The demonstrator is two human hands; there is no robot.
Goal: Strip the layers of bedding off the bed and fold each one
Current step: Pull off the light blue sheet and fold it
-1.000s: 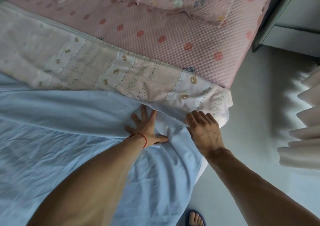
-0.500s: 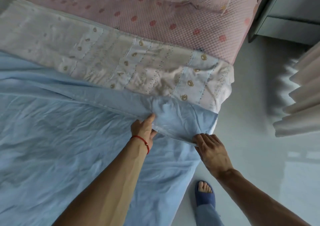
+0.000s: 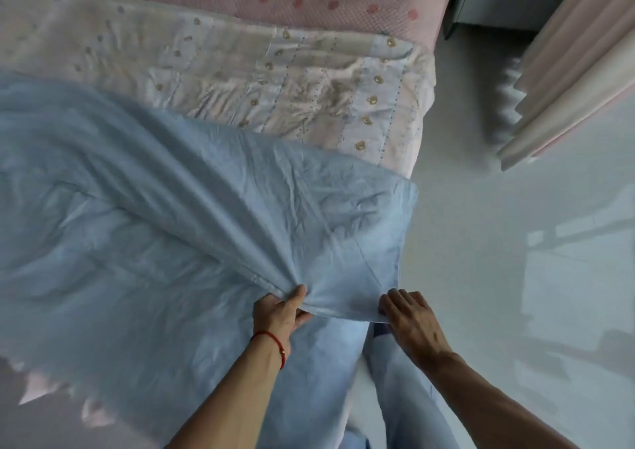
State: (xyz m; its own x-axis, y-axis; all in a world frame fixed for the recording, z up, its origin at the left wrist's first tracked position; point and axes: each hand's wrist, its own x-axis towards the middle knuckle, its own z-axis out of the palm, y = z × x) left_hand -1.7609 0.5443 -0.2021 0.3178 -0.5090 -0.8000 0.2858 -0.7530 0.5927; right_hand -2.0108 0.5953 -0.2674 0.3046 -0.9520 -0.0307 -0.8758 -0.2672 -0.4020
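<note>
Blue sheet dragged back; left hand pinches edge; right hand grips corner.

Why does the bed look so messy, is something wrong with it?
Nothing is broken or spilled. The light blue cotton sheet is bunched and creased because the left hand and right hand grip its edge, pulling it. The cream bear-print quilt under it is rumpled at the bed's corner.
</note>
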